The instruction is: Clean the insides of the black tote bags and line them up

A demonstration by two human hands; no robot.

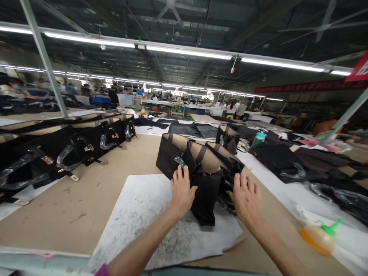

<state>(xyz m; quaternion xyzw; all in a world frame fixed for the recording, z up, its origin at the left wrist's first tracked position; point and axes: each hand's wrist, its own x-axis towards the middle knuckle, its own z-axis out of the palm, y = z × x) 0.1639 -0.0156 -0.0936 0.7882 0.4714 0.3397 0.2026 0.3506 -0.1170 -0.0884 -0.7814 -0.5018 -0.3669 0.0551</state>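
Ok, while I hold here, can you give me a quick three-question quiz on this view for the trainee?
1. True or false: the front bag is between the left hand and the right hand.
2. What colour is the cap on the near bottle?
3. From the left hand, the bag row stands to the: A) left B) right.

Key: 1. True. 2. Green. 3. A.
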